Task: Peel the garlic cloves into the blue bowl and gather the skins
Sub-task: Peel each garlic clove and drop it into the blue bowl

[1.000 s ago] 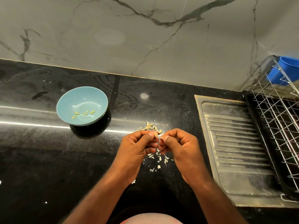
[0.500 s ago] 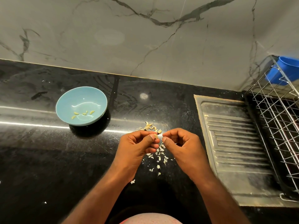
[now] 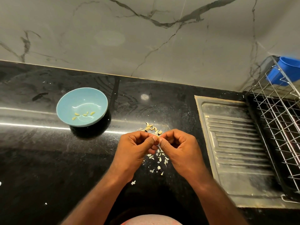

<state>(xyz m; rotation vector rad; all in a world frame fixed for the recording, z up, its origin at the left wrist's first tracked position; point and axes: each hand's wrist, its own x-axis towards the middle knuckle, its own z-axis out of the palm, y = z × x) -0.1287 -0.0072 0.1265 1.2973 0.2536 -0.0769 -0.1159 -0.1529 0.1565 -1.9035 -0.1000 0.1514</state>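
Observation:
My left hand (image 3: 138, 148) and my right hand (image 3: 177, 148) meet fingertip to fingertip above the black counter and pinch one small garlic clove (image 3: 158, 136) between them; most of the clove is hidden by the fingers. Just beyond the fingertips lies a small heap of unpeeled cloves (image 3: 150, 128). White skin flakes (image 3: 158, 159) are scattered on the counter under and between the hands. The blue bowl (image 3: 68, 101) stands to the far left with several peeled cloves (image 3: 84, 114) in its bottom.
A steel drainboard (image 3: 235, 143) lies to the right, with a wire dish rack (image 3: 279, 120) beyond it and a blue plastic cup (image 3: 287, 70) hooked on the rack. A marble wall (image 3: 146, 38) backs the counter. Stray flakes (image 3: 133, 182) lie near my left wrist.
The hands have stayed at the same spot, working the clove between the fingertips; the pale clove seen between the thumbs half a second ago is now mostly covered.

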